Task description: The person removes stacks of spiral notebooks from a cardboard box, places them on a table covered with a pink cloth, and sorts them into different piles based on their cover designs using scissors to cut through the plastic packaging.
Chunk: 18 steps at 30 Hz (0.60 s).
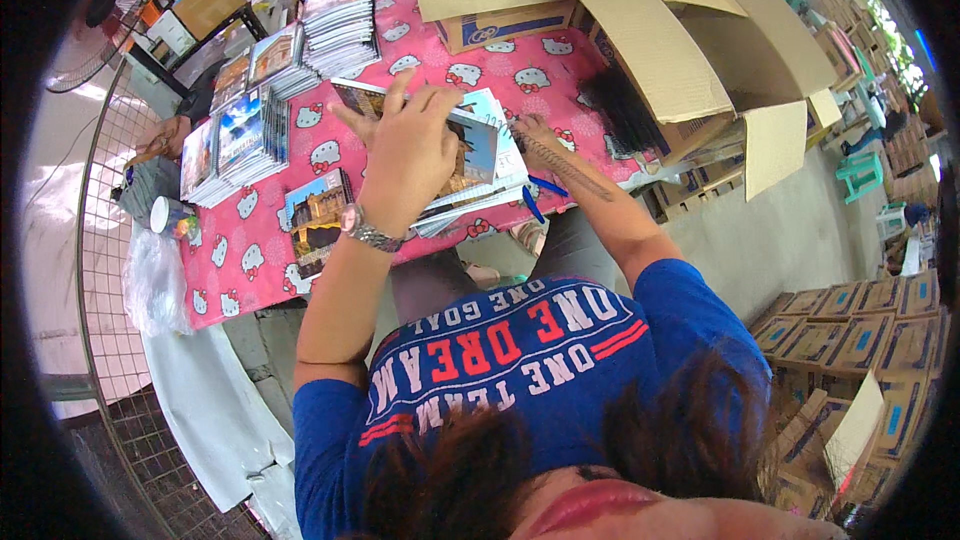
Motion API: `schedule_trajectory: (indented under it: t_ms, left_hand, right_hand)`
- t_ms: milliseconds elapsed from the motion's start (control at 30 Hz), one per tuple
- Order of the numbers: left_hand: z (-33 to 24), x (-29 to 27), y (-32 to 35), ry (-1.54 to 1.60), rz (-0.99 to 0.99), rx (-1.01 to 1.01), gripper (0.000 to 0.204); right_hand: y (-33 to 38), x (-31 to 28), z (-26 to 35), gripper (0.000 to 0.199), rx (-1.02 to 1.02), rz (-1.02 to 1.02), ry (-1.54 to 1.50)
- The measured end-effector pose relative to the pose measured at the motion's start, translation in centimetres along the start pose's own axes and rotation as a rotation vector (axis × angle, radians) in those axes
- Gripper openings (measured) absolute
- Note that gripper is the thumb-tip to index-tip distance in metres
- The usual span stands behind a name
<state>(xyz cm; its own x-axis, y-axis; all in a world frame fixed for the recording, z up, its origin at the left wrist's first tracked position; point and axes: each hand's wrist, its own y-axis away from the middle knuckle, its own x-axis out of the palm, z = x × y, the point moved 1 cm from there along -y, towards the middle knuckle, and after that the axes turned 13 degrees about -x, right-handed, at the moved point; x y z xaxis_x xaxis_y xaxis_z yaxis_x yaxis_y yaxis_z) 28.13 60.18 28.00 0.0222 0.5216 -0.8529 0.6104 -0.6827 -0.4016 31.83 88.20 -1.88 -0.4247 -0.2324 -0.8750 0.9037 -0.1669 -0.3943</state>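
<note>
In the head view the left hand (410, 155), a metal watch at its wrist, lies fingers spread and pressed flat on top of a stack of picture booklets (480, 165) just above frame centre, on the pink patterned tablecloth (540, 75). The right hand (530, 130), at three o'clock of the stack, touches its right edge, though whether those fingers clench I cannot tell. More booklet piles (250, 125) sit at nine o'clock, an open cardboard box (660, 40) at one o'clock.
</note>
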Motion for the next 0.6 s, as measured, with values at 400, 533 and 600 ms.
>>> schedule_trajectory:
  t_ms: [400,533,600]
  left_hand:
    - [0.9,0.5,0.7,0.24,0.001,0.073,0.039]
    - [1.0,0.5,0.7,0.222,-0.046,0.116,0.036]
    - [1.1,0.2,0.3,0.236,0.007,0.102,0.036]
  right_hand:
    - [-7.4,-26.3,14.4,0.061,-0.204,0.602,-0.831]
    - [-7.7,-26.9,13.5,0.059,-0.287,0.648,-1.241]
    - [-8.3,-26.1,13.9,0.056,-0.323,0.742,-0.879]
